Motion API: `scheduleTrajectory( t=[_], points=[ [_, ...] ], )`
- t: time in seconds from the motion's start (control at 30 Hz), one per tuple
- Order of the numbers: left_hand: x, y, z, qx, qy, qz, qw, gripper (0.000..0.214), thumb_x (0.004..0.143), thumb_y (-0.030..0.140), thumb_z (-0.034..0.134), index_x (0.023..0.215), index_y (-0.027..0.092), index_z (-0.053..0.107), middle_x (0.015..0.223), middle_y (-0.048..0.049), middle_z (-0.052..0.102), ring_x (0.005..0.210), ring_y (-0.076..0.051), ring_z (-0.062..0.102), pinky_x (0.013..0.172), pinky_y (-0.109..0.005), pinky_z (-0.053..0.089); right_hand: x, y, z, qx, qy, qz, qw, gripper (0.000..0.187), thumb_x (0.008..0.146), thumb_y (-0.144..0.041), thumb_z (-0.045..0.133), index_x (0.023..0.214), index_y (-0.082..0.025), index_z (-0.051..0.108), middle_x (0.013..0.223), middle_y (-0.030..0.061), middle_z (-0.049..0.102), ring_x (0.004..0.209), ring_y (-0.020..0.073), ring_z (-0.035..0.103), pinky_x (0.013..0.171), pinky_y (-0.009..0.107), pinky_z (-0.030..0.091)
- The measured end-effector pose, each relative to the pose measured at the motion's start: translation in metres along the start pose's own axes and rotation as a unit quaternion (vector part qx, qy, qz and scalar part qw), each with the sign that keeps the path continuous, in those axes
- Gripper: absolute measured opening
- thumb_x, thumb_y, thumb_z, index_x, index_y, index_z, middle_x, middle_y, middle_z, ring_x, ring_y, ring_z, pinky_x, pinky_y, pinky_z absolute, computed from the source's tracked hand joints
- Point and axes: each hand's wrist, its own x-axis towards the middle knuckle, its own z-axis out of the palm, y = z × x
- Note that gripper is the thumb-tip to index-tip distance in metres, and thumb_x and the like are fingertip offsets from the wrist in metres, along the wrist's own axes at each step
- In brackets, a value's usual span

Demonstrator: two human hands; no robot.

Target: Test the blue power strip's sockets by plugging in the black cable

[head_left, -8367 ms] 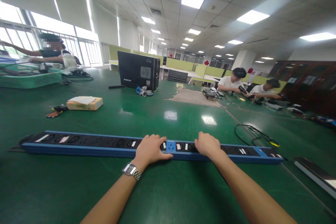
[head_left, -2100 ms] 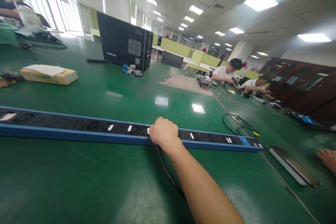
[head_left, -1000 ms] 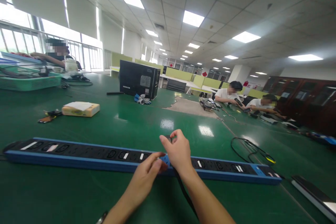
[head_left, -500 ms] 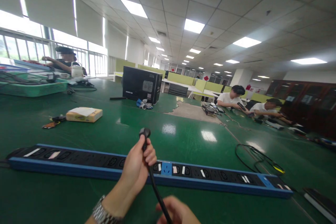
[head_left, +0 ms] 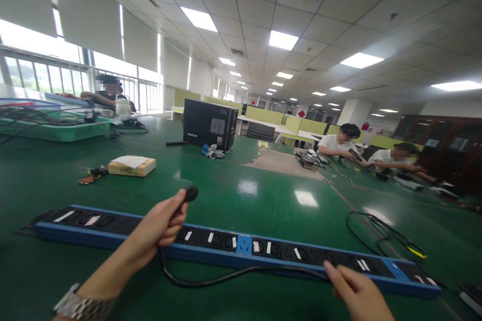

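Cable-handling step, seemingly: left hand (head_left: 165, 220) pinching black plug (head_left: 191, 193), right hand (head_left: 357, 288) fingers pinching its cable (head_left: 190, 284), slack bowed near blue power strip (head_left: 244, 245); next move likely needs slack controlled.

Power strip (head_left: 244, 253): long, blue casing, black socket face up, lying flat, slightly oblique on green worktop (head_left: 211, 303). Black cable (head_left: 211, 282): slack, curving along strip's near side; black plug (head_left: 192, 192) raised.

Place: open-plan office, I judge
Far beyond my left hand (head_left: 161, 223): cubicle partitions (head_left: 266, 114), white desks (head_left: 249, 120)
Above it: recessed panel lights (head_left: 283, 40)
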Motion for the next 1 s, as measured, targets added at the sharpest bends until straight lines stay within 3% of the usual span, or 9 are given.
scheduleTrajectory(
  t=[0.07, 0.1, 0.2, 0.33, 0.43, 0.57, 0.87, 1.0],
  points=[
    [0.002, -0.028, 0.008, 0.13, 0.021, 0.029, 0.991, 0.044, 0.07, 0.058, 0.067, 0.062, 0.018, 0.049, 0.043, 0.0084, 0.036, 0.032, -0.005, 0.026, 0.031, -0.016, 0.02, 0.017, -0.005, 0.013, -0.105, 0.144, 0.012, 0.984, 0.046, 0.082, -0.061, 0.045, 0.051, -0.027, 0.046, 0.058, 0.0036, 0.055, 0.061, 0.0208, 0.053, 0.061, 0.033, 0.036],
    [0.002, -0.04, 0.011, 0.193, 0.025, 0.059, 0.979, 0.045, 0.069, 0.059, 0.067, 0.06, 0.018, 0.051, 0.043, 0.006, 0.04, 0.034, -0.008, 0.033, 0.033, -0.019, 0.025, 0.023, -0.006, 0.024, -0.145, 0.187, 0.017, 0.972, 0.043, 0.085, -0.058, 0.043, 0.056, -0.028, 0.05, 0.062, 0.0038, 0.058, 0.063, 0.0214, 0.054, 0.06, 0.033, 0.035],
    [0.004, -0.064, 0.009, 0.335, 0.007, 0.145, 0.931, 0.047, 0.074, 0.061, 0.059, 0.058, 0.017, 0.059, 0.058, -0.0014, 0.061, 0.056, -0.017, 0.054, 0.053, -0.024, 0.043, 0.031, 0.004, 0.062, -0.178, 0.237, -0.081, 0.952, 0.037, 0.09, -0.049, 0.04, 0.065, -0.027, 0.057, 0.066, 0.0028, 0.062, 0.063, 0.0193, 0.058, 0.057, 0.029, 0.035],
    [0.007, -0.074, -0.009, 0.422, -0.003, 0.161, 0.892, 0.051, 0.085, 0.061, 0.042, 0.073, 0.017, 0.065, 0.072, -0.0026, 0.068, 0.071, -0.021, 0.06, 0.067, -0.025, 0.045, 0.031, 0.034, 0.094, -0.122, 0.272, -0.28, 0.913, 0.041, 0.092, -0.043, 0.044, 0.059, -0.022, 0.058, 0.058, 0.0005, 0.058, 0.055, 0.0129, 0.055, 0.059, 0.025, 0.035],
    [0.009, -0.075, -0.019, 0.435, 0.054, 0.156, 0.885, 0.051, 0.086, 0.061, 0.039, 0.083, 0.018, 0.066, 0.076, -0.003, 0.07, 0.073, -0.021, 0.062, 0.068, -0.026, 0.045, 0.032, 0.045, 0.099, -0.093, 0.273, -0.328, 0.9, 0.039, 0.092, -0.038, 0.048, 0.059, -0.02, 0.058, 0.054, -0.0006, 0.055, 0.051, 0.0108, 0.051, 0.058, 0.023, 0.034],
    [0.011, -0.074, -0.025, 0.446, 0.127, 0.154, 0.873, 0.051, 0.084, 0.062, 0.039, 0.086, 0.019, 0.065, 0.077, -0.004, 0.071, 0.075, -0.023, 0.063, 0.067, -0.027, 0.046, 0.034, 0.048, 0.103, -0.085, 0.251, -0.341, 0.902, 0.04, 0.092, -0.036, 0.049, 0.056, -0.019, 0.054, 0.052, -0.0019, 0.051, 0.048, 0.0092, 0.049, 0.056, 0.023, 0.033],
    [0.012, -0.077, -0.029, 0.437, 0.181, 0.17, 0.865, 0.045, 0.084, 0.061, 0.039, 0.082, 0.021, 0.057, 0.066, 0.0011, 0.066, 0.066, -0.019, 0.063, 0.062, -0.025, 0.045, 0.038, 0.066, 0.115, -0.174, 0.189, -0.4, 0.879, 0.04, 0.09, -0.031, 0.049, 0.052, -0.019, 0.043, 0.046, -0.0046, 0.046, 0.042, 0.0064, 0.046, 0.05, 0.022, 0.027],
    [0.016, -0.083, -0.035, 0.409, 0.183, 0.171, 0.878, 0.049, 0.084, 0.059, 0.043, 0.112, 0.021, 0.056, 0.083, -0.0025, 0.073, 0.079, -0.022, 0.069, 0.072, -0.027, 0.051, 0.039, 0.065, 0.117, -0.215, 0.166, -0.417, 0.868, 0.038, 0.087, -0.03, 0.05, 0.051, -0.019, 0.044, 0.045, -0.0048, 0.048, 0.043, 0.0068, 0.048, 0.05, 0.022, 0.026]
  ],
)
